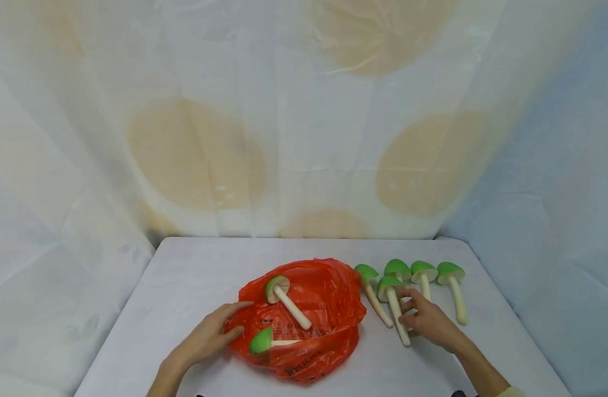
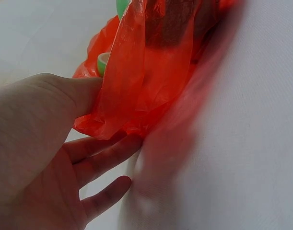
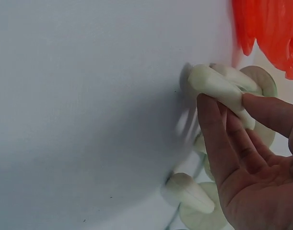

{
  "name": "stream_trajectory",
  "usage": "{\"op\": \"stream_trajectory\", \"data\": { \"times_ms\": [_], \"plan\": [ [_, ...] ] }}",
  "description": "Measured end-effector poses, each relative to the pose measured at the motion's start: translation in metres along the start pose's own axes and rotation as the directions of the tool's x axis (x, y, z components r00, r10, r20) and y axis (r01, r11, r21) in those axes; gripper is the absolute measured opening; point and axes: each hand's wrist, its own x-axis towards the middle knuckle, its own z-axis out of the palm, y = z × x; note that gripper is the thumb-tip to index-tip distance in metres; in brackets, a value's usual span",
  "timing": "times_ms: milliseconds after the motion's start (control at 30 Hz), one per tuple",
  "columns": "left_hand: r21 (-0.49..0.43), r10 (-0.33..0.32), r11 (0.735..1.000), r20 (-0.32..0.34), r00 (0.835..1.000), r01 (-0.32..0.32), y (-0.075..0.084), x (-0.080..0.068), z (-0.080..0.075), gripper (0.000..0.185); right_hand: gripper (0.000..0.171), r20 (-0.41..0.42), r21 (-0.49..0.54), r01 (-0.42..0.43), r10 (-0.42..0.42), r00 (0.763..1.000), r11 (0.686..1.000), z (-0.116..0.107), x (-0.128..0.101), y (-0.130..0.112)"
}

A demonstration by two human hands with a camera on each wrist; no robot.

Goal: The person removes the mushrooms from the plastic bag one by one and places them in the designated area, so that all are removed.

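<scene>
A crumpled red plastic bag lies spread on the table. On it rest a green-capped toy mushroom and, lower down, a second one partly tucked behind a fold. My left hand touches the bag's left side, thumb and fingers spread apart around the loose film; one thumb tip is partly hidden by it. On the right, my right hand pinches the pale stem of a toy mushroom between thumb and fingers, as the stem in the right wrist view shows.
More green-capped mushrooms lie around the right hand: one beside the bag, one behind the held one, another, and the rightmost. The white table ends at a patterned curtain, with sheets on both sides.
</scene>
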Motion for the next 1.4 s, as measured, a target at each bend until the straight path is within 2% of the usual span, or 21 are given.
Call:
{"op": "stream_trajectory", "data": {
  "times_ms": [233, 767, 1133, 1400],
  "plan": [
    [-0.002, -0.017, 1.000, 0.011, 1.000, 0.017, 0.000, 0.001, 0.001, 0.054, 0.057, -0.002, -0.014, -0.009, 0.009, 1.000, 1.000, 0.001, 0.001, 0.003],
    [0.012, 0.008, 1.000, 0.010, 1.000, -0.009, 0.003, 0.000, -0.001, 0.054, 0.056, 0.002, -0.008, -0.016, 0.016, 1.000, 1.000, 0.003, 0.002, 0.006],
    [0.001, -0.011, 1.000, 0.014, 1.000, 0.011, 0.004, 0.000, -0.001, 0.053, 0.057, -0.010, 0.001, -0.023, 0.023, 1.000, 1.000, 0.003, 0.001, 0.007],
    [-0.005, -0.006, 1.000, 0.008, 1.000, 0.006, 0.003, 0.000, -0.001, 0.054, 0.052, -0.022, -0.005, 0.034, -0.034, 0.999, 0.999, -0.010, -0.001, 0.002]
  ]
}}
